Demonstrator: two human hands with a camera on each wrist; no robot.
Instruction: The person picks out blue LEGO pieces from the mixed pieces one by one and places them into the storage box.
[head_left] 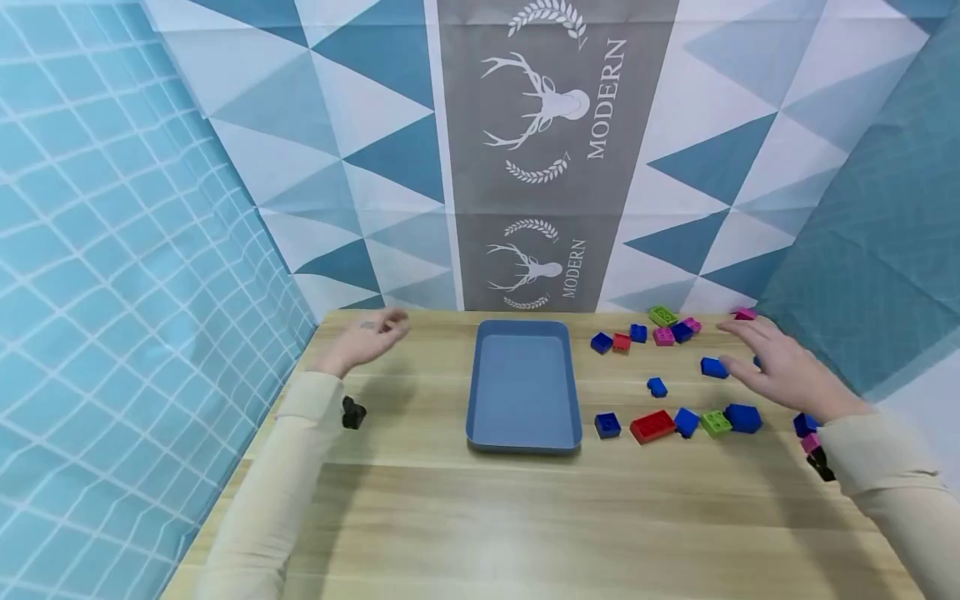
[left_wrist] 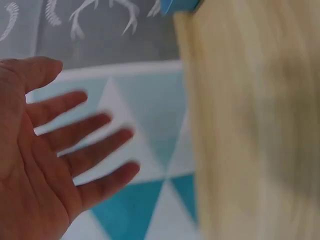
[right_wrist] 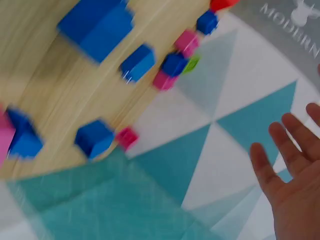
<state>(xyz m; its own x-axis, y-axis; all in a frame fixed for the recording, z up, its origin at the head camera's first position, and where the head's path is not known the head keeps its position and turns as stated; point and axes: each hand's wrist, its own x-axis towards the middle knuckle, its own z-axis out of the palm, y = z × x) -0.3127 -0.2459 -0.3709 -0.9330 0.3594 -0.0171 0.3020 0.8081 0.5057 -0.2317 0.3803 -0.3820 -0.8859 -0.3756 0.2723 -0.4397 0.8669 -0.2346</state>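
Note:
My left hand (head_left: pixel 369 340) hovers over the table's left side, left of the blue tray (head_left: pixel 525 383). In the left wrist view its fingers (left_wrist: pixel 95 152) are spread and hold nothing. Over the right side my right hand (head_left: pixel 783 367) is raised above scattered toy building bricks, its fingers (right_wrist: pixel 292 150) extended and bare. Close to it lie a blue brick (head_left: pixel 714 367) and a larger blue brick (head_left: pixel 742 417). A red brick (head_left: pixel 653 427), a green brick (head_left: pixel 716 423) and several blue and pink ones spread between that hand and the tray.
A small black object (head_left: pixel 352 412) sits near the left forearm. Another black piece (head_left: pixel 821 463) lies by the right sleeve, beside a pink brick (head_left: pixel 811 442). Patterned cloth (head_left: pixel 540 167) hangs behind the wooden table (head_left: pixel 480 517), and blue checked cloth (head_left: pixel 112 292) borders its left edge.

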